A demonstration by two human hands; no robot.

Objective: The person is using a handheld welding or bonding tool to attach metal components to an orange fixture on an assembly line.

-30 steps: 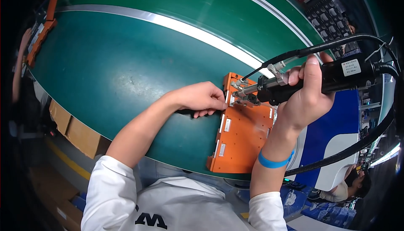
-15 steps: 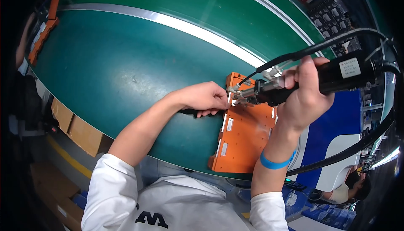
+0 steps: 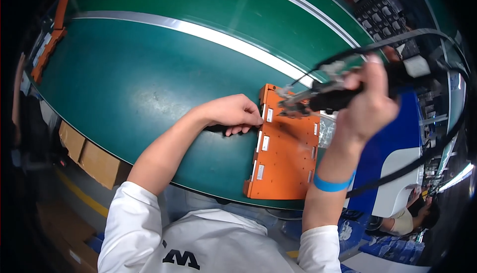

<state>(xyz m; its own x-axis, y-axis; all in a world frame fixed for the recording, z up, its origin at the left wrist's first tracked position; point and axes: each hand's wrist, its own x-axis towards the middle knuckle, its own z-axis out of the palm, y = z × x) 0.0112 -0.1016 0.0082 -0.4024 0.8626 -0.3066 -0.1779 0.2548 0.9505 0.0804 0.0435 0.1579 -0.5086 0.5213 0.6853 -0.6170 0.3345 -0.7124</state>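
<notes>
Presently, one orange panel [image 3: 288,158] is lying on the desk [image 3: 164,69], three pale rectangles [image 3: 265,144] lining its left side. Right of the panel, the right grip [image 3: 371,105] is grasping one blurred black power tool [image 3: 328,100]. The left grip [image 3: 233,111] is touching the panel's left edge, fingers bent; whether it is holding anything, I cannot tell.

Motion blurs the right hand [image 3: 370,106] and the tool [image 3: 328,99] with its label [image 3: 416,67]; whether the tool's tip touches the panel [image 3: 285,163] cannot be told. Near the right end of the bench [image 3: 164,69], the left hand [image 3: 233,111] hides whatever it may pinch at the panel's left side. The right forearm [image 3: 338,166] covers part of a clear bag [image 3: 326,133]. The bench's near edge partly hides the cartons [image 3: 97,163].
</notes>
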